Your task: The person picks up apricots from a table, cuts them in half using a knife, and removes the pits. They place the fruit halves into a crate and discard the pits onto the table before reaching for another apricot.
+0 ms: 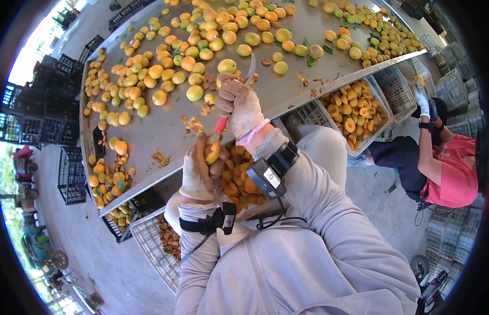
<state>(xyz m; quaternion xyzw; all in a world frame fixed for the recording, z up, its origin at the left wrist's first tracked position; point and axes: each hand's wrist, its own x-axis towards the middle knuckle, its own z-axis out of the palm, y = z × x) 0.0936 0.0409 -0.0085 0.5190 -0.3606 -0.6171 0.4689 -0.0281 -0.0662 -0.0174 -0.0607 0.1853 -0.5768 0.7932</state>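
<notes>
My right hand (pixel 238 104) is closed around a knife with a red handle (pixel 220 125). Its curved blade (pixel 251 67) sticks up past my fist, above the metal table. Just below it, my left hand (pixel 198 170) grips a cut piece of apricot (pixel 213 152) between thumb and fingers, close to the handle's lower end. Both hands wear pale fingerless coverings. Under my hands, a crate at my lap holds many apricot halves (pixel 235 181). Whole apricots (pixel 194 93) lie on the table beyond my hands.
The sloping metal table (pixel 286 86) carries many apricots and scraps of pits. A crate of apricot halves (pixel 354 113) stands right, a crate with pits (pixel 168 239) lower left. Black crates (pixel 71 173) stand left. A person in a red shirt (pixel 452 168) works at right.
</notes>
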